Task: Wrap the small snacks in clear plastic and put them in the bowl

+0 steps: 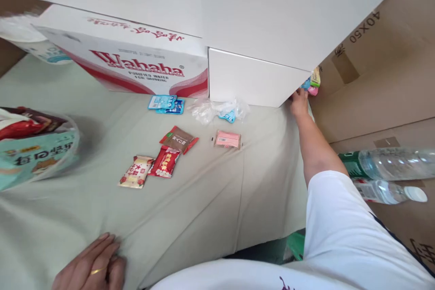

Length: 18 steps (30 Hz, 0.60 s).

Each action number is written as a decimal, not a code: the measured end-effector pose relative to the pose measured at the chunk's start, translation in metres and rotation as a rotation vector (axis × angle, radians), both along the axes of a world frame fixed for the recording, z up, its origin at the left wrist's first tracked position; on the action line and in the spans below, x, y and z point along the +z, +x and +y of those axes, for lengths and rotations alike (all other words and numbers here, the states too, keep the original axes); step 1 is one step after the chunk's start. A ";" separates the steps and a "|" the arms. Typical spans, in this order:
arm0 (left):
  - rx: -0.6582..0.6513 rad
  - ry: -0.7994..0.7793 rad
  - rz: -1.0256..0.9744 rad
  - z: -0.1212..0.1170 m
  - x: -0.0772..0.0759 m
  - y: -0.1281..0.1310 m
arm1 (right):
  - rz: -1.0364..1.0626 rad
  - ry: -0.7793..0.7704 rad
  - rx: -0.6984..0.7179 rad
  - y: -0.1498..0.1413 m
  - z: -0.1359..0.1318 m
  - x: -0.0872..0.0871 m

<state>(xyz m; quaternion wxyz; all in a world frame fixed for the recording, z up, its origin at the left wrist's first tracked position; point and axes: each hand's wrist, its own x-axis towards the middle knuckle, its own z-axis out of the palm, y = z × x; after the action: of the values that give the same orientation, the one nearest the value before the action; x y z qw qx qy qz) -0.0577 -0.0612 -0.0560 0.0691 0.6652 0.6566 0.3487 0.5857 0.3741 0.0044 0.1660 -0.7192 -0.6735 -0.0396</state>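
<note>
My right hand (299, 101) reaches far out to the right corner of a white box (251, 77), with its fingers closed on small pink, blue and yellow packets (312, 84) at the table's edge. My left hand (91, 267) lies flat on the pale green tablecloth (204, 204) near the front edge, fingers stretched out, holding nothing. Several snack packets lie loose on the cloth: a cream one (136, 171), a red one (165, 161), a brown one (179, 139), a pink one (227, 139) and two blue ones (166, 103).
A Wahaha carton (136, 61) and a crumpled clear bag (217, 109) stand at the back. A teal snack bag (34, 149) sits at the left. Brown cardboard boxes (377, 72) and two plastic water bottles (390, 165) are at the right.
</note>
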 end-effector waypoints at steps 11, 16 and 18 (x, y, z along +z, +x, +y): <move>-0.145 0.193 0.462 0.006 0.018 0.008 | 0.274 0.175 -0.367 -0.066 -0.060 0.007; -0.133 0.221 0.403 0.002 0.016 0.010 | 0.187 -0.062 0.119 -0.160 -0.106 0.003; -0.124 0.220 0.374 0.000 0.015 0.011 | 0.071 -0.286 0.297 -0.199 -0.112 0.004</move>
<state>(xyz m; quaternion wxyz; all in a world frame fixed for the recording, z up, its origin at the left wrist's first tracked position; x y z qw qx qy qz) -0.0467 -0.0610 -0.0413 -0.1057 0.7609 0.5738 0.2840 0.3872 0.2625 0.0086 0.0898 -0.6291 -0.7647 0.1067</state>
